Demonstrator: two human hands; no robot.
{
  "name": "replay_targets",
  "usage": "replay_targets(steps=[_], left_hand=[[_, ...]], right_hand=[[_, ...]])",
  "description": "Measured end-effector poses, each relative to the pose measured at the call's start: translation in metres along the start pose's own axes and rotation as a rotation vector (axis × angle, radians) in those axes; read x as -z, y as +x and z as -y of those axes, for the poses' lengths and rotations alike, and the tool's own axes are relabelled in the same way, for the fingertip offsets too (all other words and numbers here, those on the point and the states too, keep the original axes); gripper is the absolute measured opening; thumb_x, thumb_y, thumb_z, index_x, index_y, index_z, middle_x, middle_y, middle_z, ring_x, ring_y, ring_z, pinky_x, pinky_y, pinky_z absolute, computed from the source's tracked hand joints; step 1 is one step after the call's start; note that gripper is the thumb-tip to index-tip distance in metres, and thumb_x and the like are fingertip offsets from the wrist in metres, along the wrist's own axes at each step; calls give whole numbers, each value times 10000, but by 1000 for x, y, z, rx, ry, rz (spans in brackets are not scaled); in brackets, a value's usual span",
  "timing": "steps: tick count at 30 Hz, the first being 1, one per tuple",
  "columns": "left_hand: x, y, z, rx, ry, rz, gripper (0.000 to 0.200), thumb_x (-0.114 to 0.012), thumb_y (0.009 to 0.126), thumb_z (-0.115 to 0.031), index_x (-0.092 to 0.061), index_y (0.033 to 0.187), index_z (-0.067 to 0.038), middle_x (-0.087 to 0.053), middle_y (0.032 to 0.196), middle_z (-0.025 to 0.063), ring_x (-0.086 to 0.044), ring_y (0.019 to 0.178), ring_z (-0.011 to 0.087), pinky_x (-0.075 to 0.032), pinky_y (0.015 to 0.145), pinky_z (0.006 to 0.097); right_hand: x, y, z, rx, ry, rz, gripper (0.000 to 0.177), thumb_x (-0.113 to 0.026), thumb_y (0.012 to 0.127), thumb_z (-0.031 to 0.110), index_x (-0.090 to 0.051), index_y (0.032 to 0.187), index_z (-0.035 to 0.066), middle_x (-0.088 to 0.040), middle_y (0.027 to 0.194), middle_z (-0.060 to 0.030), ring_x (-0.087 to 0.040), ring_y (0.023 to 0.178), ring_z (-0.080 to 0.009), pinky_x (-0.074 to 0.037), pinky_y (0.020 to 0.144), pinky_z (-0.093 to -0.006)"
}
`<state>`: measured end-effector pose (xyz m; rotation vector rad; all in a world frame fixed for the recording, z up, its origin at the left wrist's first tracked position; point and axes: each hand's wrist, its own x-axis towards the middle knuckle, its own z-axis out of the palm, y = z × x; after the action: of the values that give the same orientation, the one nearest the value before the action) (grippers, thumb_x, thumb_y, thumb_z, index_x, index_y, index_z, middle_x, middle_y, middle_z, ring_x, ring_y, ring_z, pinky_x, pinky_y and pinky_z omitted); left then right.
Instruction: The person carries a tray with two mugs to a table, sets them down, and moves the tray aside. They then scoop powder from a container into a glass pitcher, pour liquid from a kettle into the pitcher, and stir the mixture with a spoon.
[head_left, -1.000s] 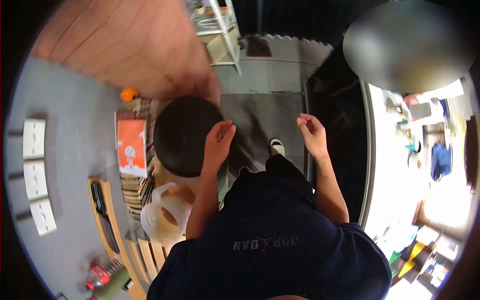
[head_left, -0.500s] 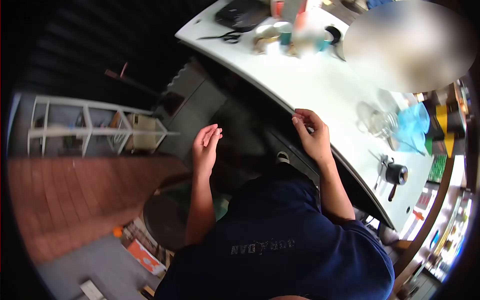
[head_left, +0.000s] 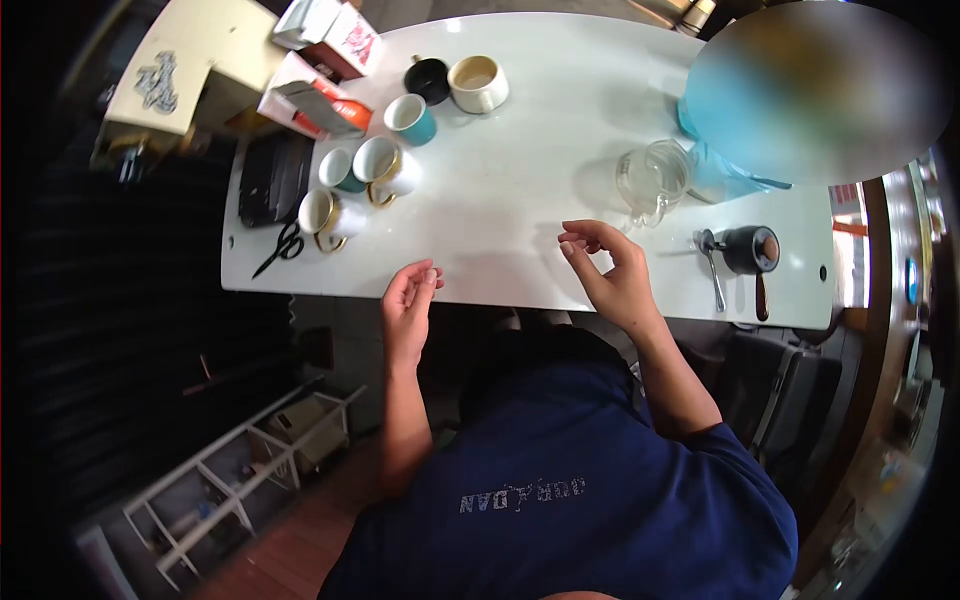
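Note:
My left hand [head_left: 408, 305] hovers at the near edge of the white table [head_left: 500, 220], empty, fingers curved and apart. Above the table's front edge, my right hand [head_left: 610, 265] is also empty, its fingers loosely bent with a gap to the thumb. On the left stand white cups with gold handles [head_left: 385, 168] and teal cups [head_left: 410, 120]. A black cup [head_left: 428, 80] and a cream mug [head_left: 478, 84] sit further back. To the right are a clear glass pitcher [head_left: 654, 180], a spoon [head_left: 715, 270] and a dark pot with a brown handle [head_left: 750, 250].
Black scissors [head_left: 281, 248] and a black case [head_left: 273, 178] lie at the table's left end, near red and white boxes [head_left: 315, 100]. Blue containers [head_left: 715, 175] stand at the right. A white rack [head_left: 235, 480] is at the lower left, a dark chair [head_left: 775, 390] at the right.
The view has turned, so the table now runs across the front and its left end with cups and boxes is in sight. Both hands keep nearly the same pose and now appear at the table's edge.

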<state>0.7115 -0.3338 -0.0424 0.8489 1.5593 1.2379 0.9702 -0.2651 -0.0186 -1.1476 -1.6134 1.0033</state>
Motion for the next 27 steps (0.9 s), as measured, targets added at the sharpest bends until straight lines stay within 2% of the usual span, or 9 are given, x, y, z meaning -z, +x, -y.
replay_targets(steps=[2,3,7,8,10,13,22,26,27], left_hand=[[2,15,1,1,38,59,232,-580,926,-128,-578,1100,25,-622,966,68,-585,904,140,-465,835,273],[2,24,3,-48,66,88,254,-567,929,-175,-587,1115,-3,-655,987,88,-615,882,143,-453,784,268],[0,56,-8,-31,80,245,262,-568,928,-181,-582,1121,-5,-656,983,82,-614,875,133,-453,781,260],[-1,64,-12,-8,65,283,256,-586,924,-175,-577,1101,10,-631,962,68,-579,877,125,-435,799,256],[-2,83,-11,-24,61,331,259,-585,924,-174,-576,1102,14,-630,966,71,-577,870,124,-437,799,257],[-11,102,-16,-37,50,358,265,-579,926,-178,-573,1107,15,-632,988,77,-574,882,124,-440,796,258],[-61,100,-22,-25,91,465,278,-576,922,-181,-571,1116,18,-635,1014,90,-582,898,136,-450,866,279],[-112,85,-29,-41,95,487,267,-584,914,-154,-572,1115,23,-634,994,88,-579,891,129,-458,825,260],[-123,81,-30,-37,102,483,271,-587,912,-157,-573,1112,25,-633,989,86,-578,887,128,-457,827,259]], right_hand=[[4,-3,0,9,-20,-71,160,-666,820,64,-653,969,6,-681,850,-94,-647,770,-169,-479,692,-276],[6,-6,3,36,-30,-113,147,-669,816,55,-659,953,5,-680,836,-93,-646,762,-168,-478,685,-272],[18,-15,23,28,-163,-257,143,-671,807,38,-665,946,3,-675,815,-97,-632,734,-167,-476,686,-270],[22,-22,18,-5,-203,-269,152,-614,859,6,-632,1007,-27,-687,862,-87,-623,808,-125,-473,742,-250],[21,-29,17,-43,-99,-460,142,-648,829,18,-657,963,-28,-680,817,-75,-599,741,-110,-465,698,-242],[26,-43,18,-123,-47,-558,153,-618,869,30,-637,1002,-43,-671,817,-67,-593,760,-88,-459,713,-224],[76,-52,28,-85,-132,-767,147,-630,873,48,-644,1000,-25,-644,787,-33,-598,728,-70,-444,661,-198],[126,-47,13,-48,-153,-812,135,-637,870,52,-649,988,-14,-619,757,-5,-549,665,-42,-411,602,-188],[137,-42,5,-16,-118,-808,171,-644,867,57,-635,1024,-9,-595,744,9,-496,630,-21,-383,569,-173]])
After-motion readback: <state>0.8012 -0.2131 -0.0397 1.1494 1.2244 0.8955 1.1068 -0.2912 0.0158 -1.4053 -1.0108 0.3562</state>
